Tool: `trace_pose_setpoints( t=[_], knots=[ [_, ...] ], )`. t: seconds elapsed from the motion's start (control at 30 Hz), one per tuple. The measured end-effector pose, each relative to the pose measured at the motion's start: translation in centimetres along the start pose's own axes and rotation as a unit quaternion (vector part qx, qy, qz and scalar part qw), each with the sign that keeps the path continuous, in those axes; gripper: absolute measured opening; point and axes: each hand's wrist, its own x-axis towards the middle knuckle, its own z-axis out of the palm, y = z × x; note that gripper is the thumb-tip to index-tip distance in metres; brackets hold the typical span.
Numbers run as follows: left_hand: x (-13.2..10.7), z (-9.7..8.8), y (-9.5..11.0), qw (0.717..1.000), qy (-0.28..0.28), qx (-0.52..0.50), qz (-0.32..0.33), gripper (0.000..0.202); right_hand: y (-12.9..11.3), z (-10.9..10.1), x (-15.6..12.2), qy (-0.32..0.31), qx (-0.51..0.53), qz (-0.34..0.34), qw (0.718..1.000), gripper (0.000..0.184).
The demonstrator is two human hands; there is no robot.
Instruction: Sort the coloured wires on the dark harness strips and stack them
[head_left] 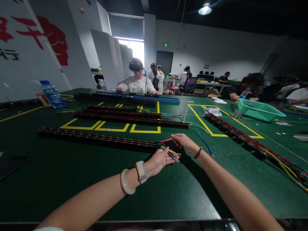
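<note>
A long dark strip assembly [96, 138] lies across the green table, its coloured wires coming out at the right end. My left hand [157, 161] is palm up under that end, with its fingers closed around several wires, among them a blue wire [171, 155] and a yellow wire [172, 151] with metal lugs at their tips. Just to the right, my right hand [182, 141] pinches the end of a red wire [166, 140] and holds it apart from the others. Its fingertips cover the end of the red wire.
Similar strip assemblies [134, 118] lie behind, one trailing a long blue wire [202, 138]. More wired strips [240, 138] run along the right. A green basket [261, 110] and a water bottle [52, 94] stand farther back. Opposite, a person [138, 81] touches a blue rail [154, 98].
</note>
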Motion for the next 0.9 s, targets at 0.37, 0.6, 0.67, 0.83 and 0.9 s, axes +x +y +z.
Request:
trace_pose_setpoints(
  t=[0.37,0.6,0.67,0.83,0.9],
  knots=[
    [0.7,-0.8,-0.4,1.0,-0.019,0.001,-0.021,0.028,-0.3,1.2,4.0,0.03,-0.091,0.024,0.995,0.034],
    [0.6,-0.7,-0.2,1.0,-0.009,-0.003,-0.026,0.025,-1.2,-1.3,-2.5,0.028,-0.308,0.028,0.951,0.065],
    [0.4,-0.4,0.0,0.999,-0.008,-0.007,-0.03,0.023,-1.6,-1.2,-4.6,-0.015,-0.32,0.007,0.947,0.067],
    [-0.1,0.3,0.0,1.0,0.021,0.017,-0.006,0.022,-1.5,-0.1,-7.2,-0.058,-0.328,-0.032,0.942,0.053],
    [-0.5,0.5,-0.1,0.999,0.03,0.026,0.014,0.018,-1.5,0.0,-7.1,-0.027,-0.315,-0.037,0.948,0.046]
  ],
)
